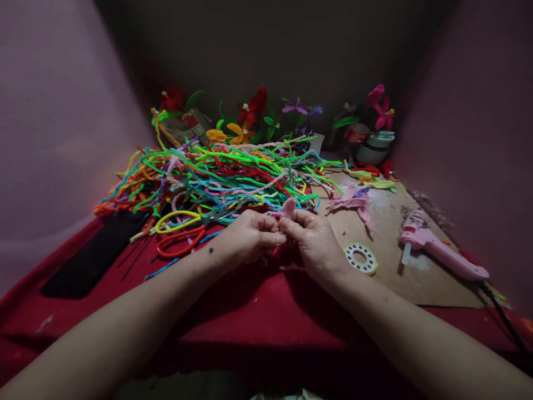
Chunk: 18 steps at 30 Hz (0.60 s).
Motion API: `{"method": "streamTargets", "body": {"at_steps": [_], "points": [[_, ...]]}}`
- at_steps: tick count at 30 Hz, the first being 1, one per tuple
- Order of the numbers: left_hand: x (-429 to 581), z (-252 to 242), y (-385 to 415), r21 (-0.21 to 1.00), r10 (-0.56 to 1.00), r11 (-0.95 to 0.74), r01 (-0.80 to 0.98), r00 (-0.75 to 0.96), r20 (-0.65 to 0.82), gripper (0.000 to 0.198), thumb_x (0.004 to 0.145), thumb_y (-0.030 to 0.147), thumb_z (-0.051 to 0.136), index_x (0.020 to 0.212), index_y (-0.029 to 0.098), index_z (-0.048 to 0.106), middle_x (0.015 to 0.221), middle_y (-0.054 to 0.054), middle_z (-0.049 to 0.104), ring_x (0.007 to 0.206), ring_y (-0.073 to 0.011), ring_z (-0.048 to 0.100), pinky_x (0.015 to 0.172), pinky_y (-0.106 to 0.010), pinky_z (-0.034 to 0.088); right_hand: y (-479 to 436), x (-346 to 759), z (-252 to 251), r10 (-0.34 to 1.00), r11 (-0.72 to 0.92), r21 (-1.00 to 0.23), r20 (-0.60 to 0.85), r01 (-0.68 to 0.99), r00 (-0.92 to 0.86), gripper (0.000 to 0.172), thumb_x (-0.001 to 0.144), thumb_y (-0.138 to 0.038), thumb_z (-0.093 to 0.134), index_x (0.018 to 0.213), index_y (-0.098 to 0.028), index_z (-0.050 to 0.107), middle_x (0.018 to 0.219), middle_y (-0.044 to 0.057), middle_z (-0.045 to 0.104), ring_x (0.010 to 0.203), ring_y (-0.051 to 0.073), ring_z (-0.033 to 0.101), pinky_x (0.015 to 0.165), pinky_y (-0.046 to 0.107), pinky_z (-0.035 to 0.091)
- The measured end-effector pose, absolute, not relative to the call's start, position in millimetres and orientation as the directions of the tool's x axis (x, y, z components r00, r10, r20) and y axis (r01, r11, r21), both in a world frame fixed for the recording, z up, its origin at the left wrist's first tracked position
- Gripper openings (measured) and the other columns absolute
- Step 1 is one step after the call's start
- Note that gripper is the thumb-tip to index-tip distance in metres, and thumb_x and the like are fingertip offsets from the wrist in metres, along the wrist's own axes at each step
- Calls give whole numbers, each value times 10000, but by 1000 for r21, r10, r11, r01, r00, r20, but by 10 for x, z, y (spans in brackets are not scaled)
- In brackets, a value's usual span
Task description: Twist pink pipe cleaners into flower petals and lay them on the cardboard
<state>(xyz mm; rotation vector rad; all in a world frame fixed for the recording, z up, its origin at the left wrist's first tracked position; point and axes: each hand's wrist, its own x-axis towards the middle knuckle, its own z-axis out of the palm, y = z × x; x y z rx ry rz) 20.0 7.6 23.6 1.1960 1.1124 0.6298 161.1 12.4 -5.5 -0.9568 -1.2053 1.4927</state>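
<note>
And here at the centre, both hands meet over the red cloth (250, 325); the left hand (254, 236) is curled, thumb and fingers pinched, and the right hand (314, 236) pinches from the other side; between their fingertips they grip a pink fuzzy piece (288, 208), its rounded tip standing up, its lower end hidden; just left lie scissors (204, 220) with yellow and red handles, and beyond them sprawls a tangle of coloured fuzzy stems (233, 172); over on the right, cardboard (391, 289) carries a white ring (372, 262), pink petals (353, 201) and a pink glue gun (441, 250); fuzzy flowers (250, 114) line the far side.
</note>
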Motion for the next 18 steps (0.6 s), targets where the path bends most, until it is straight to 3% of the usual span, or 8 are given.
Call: {"method": "streamTargets", "body": {"at_steps": [4,11,15,18], "points": [[203,271,66,938,872,306,165,346,-346,202,705,220,590,549,147,486,373,62,385,293,-29,265,315,-179,173,165,1612,-53,955,-154,-948,-70,-278,-290,248,689,-368,653,641,-144,557,515,-40,480,437,63,374,429,212,263],[159,268,106,927,854,358,110,362,-373,126,682,199,582,577,147,537,363,68,380,279,-32,243,301,-184,146,200,1637,-24,930,-198,-894,-41,-403,-366,232,664,-330,684,621,-119,599,561,-4,539,491,74,441,493,230,320],[152,270,114,938,868,286,197,360,-341,148,695,257,602,619,135,568,391,67,398,299,-32,270,318,-185,177,176,1635,25,928,-239,-908,-109,-344,-357,206,579,-276,738,633,-116,620,520,-20,536,456,68,429,458,218,295],[129,273,131,960,916,166,227,324,-235,188,663,299,666,693,136,577,489,51,483,368,-42,369,362,-178,260,148,1642,81,933,-249,-933,-159,-259,-322,200,583,-289,724,632,-122,625,491,-30,523,416,60,395,422,212,265]]}}
